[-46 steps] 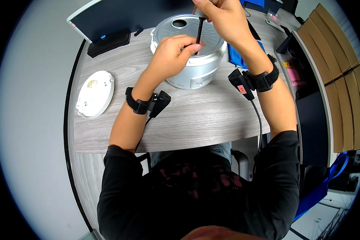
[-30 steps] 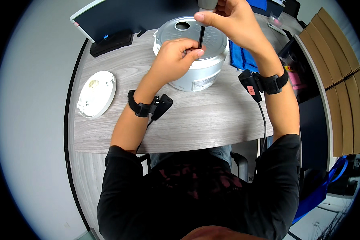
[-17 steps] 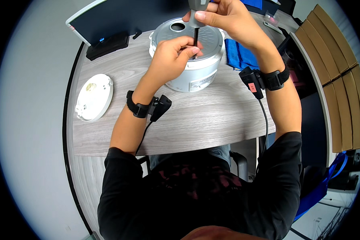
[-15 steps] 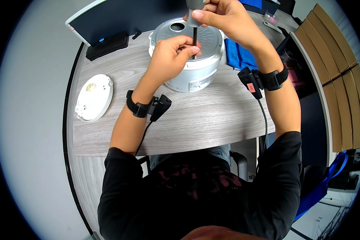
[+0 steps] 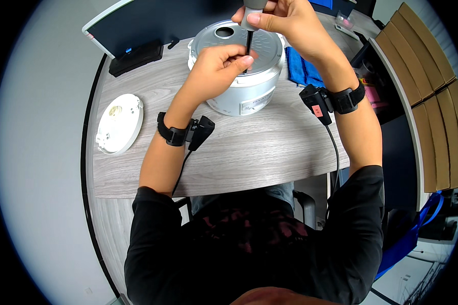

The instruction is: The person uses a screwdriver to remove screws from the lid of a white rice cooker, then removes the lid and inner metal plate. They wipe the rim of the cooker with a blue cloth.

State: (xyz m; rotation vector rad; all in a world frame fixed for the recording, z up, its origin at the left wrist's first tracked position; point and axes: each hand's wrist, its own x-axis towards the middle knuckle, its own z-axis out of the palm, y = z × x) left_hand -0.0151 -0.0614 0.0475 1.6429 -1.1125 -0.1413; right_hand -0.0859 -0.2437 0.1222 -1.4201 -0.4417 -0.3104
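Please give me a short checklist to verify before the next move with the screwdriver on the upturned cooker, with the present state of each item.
1. Right hand grips the screwdriver handle: ok.
2. Left hand steadies the dark shaft with its fingertips, low near the tip: ok.
3. Tip seated in a screw: cannot tell, the left hand's fingers hide it.
4. Cooker stands flat, bottom up, on the table: ok.
5. Screwdriver roughly upright over the cooker's metal base: ok.
6. Side things out of the way: ok, the white round plate and the blue cloth lie apart from both hands.
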